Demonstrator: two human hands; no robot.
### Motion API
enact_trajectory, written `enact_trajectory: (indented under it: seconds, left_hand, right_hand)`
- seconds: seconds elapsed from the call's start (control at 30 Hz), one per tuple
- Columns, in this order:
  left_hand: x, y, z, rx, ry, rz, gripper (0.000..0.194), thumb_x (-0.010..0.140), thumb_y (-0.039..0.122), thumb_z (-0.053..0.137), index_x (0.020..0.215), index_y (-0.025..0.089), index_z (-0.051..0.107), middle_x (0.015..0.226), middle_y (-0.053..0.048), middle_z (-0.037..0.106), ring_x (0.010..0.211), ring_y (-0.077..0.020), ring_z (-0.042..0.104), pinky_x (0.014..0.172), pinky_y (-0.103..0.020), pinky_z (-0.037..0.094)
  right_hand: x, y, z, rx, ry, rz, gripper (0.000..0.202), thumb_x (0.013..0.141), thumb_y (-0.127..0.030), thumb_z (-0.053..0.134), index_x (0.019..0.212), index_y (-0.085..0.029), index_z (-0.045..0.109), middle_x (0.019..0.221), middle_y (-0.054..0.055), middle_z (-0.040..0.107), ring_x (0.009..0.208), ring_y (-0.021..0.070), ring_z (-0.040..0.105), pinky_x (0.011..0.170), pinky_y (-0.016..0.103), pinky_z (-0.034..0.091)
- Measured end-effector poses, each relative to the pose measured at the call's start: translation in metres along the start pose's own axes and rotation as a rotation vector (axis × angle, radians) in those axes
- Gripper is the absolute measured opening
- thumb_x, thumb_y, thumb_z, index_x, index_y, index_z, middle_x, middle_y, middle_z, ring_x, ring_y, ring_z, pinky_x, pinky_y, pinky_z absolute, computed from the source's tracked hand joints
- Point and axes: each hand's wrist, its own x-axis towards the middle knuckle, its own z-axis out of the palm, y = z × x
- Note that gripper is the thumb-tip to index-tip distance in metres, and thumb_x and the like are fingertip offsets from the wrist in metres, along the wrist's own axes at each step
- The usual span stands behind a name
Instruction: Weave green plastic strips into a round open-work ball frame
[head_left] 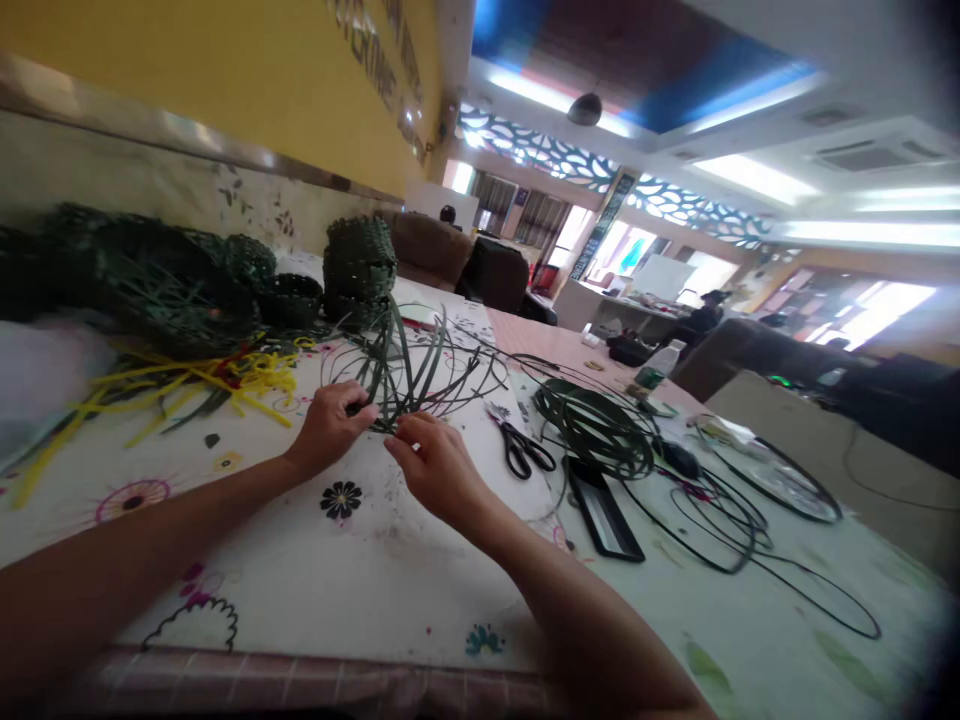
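On the flowered white tablecloth, dark green weaving strips (pixel 409 370) cross one another and fan upward and outward. My left hand (pixel 334 420) is at the near left side of them, its thumb and fingers closed on the strips. My right hand (pixel 435 460) pinches the near edge of the crossing, thumb against fingers. A small gap lies between the two hands. The exact strips under my fingertips are too fine to make out. Black-handled scissors (pixel 521 448) lie to the right of my right hand.
Woven green baskets (pixel 358 262) stand at the back left, near yellow strips (pixel 259 385). At the right lie a coil of green strip (pixel 592 425), a black tray (pixel 606 510) and loose loops. A plastic bottle (pixel 660 365) stands farther back. A person (pixel 705 312) is in the background.
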Motion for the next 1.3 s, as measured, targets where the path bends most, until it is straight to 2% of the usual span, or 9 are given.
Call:
enact_trajectory:
  seconds: [0.13,0.27,0.37,0.5,0.6,0.73,0.87,1.07,1.3]
  left_hand:
    - [-0.002,0.005,0.002,0.032,-0.019,0.006,0.025,0.080,0.030,0.053,0.061,0.019,0.042,0.061,0.002,0.044,0.061,-0.0140,0.044,0.066,-0.030,0.032]
    - [-0.003,0.006,0.002,0.032,-0.036,-0.008,0.026,0.081,0.031,0.053,0.060,0.019,0.042,0.060,0.002,0.045,0.061,-0.0141,0.044,0.066,-0.030,0.032]
    - [-0.001,0.005,-0.001,-0.004,-0.114,-0.015,0.028,0.082,0.033,0.054,0.060,0.018,0.045,0.061,0.001,0.047,0.062,-0.0139,0.046,0.065,-0.029,0.032]
    - [0.003,0.002,-0.003,-0.101,-0.326,0.039,0.033,0.087,0.039,0.056,0.064,0.016,0.056,0.066,0.000,0.053,0.067,-0.0137,0.050,0.065,-0.027,0.034]
    - [0.005,0.002,-0.002,-0.129,-0.397,0.087,0.037,0.089,0.044,0.057,0.065,0.015,0.057,0.067,0.000,0.054,0.067,-0.0130,0.050,0.064,-0.026,0.033]
    - [0.006,0.004,-0.004,-0.135,-0.370,0.085,0.040,0.088,0.044,0.059,0.061,0.016,0.052,0.063,0.001,0.049,0.063,-0.0124,0.047,0.062,-0.026,0.032]
    - [0.006,0.011,-0.006,-0.195,-0.312,0.004,0.034,0.085,0.039,0.060,0.062,0.016,0.052,0.063,0.002,0.047,0.063,-0.0124,0.045,0.061,-0.026,0.033]
    - [0.006,0.021,-0.009,-0.302,-0.193,-0.142,0.032,0.082,0.037,0.063,0.061,0.017,0.049,0.064,0.003,0.044,0.064,-0.0122,0.042,0.062,-0.026,0.033]
    - [0.009,0.026,-0.014,-0.477,-0.209,-0.217,0.029,0.080,0.038,0.067,0.065,0.016,0.055,0.066,0.003,0.048,0.067,-0.0124,0.043,0.066,-0.026,0.035]
  right_hand:
    - [0.003,0.015,0.017,0.068,0.036,0.064,0.008,0.089,-0.017,0.059,0.082,-0.019,0.059,0.086,0.003,0.064,0.080,0.0158,0.056,0.075,0.027,0.041]
    - [0.001,0.023,0.023,0.295,0.089,0.083,0.007,0.092,-0.023,0.054,0.090,-0.020,0.061,0.083,0.001,0.065,0.073,0.0140,0.059,0.066,0.025,0.043]
    - [-0.002,0.032,0.028,0.340,0.145,-0.049,0.008,0.091,-0.021,0.055,0.097,-0.020,0.061,0.090,0.003,0.068,0.076,0.0139,0.062,0.065,0.024,0.046]
    - [0.002,0.050,0.033,0.190,0.134,-0.284,0.012,0.093,-0.016,0.054,0.102,-0.020,0.060,0.110,0.008,0.069,0.092,0.0168,0.065,0.084,0.029,0.050]
    - [0.007,0.060,0.034,0.005,0.094,-0.386,0.017,0.091,-0.014,0.058,0.107,-0.018,0.059,0.124,0.014,0.063,0.109,0.0232,0.060,0.094,0.037,0.048]
    - [0.009,0.065,0.034,-0.220,0.019,-0.414,0.022,0.091,-0.010,0.054,0.111,-0.017,0.057,0.107,0.013,0.065,0.098,0.0243,0.057,0.086,0.037,0.048]
    - [0.011,0.066,0.034,-0.225,0.106,-0.387,0.021,0.093,-0.009,0.043,0.107,-0.018,0.056,0.091,0.009,0.062,0.085,0.0220,0.054,0.077,0.033,0.046]
    - [0.015,0.062,0.032,-0.198,0.201,-0.317,0.015,0.090,-0.010,0.041,0.093,-0.020,0.053,0.081,0.006,0.059,0.075,0.0202,0.051,0.068,0.029,0.040]
    - [0.019,0.051,0.023,-0.296,0.237,-0.313,0.017,0.092,-0.011,0.041,0.080,-0.022,0.047,0.072,0.004,0.055,0.073,0.0202,0.048,0.069,0.030,0.035]
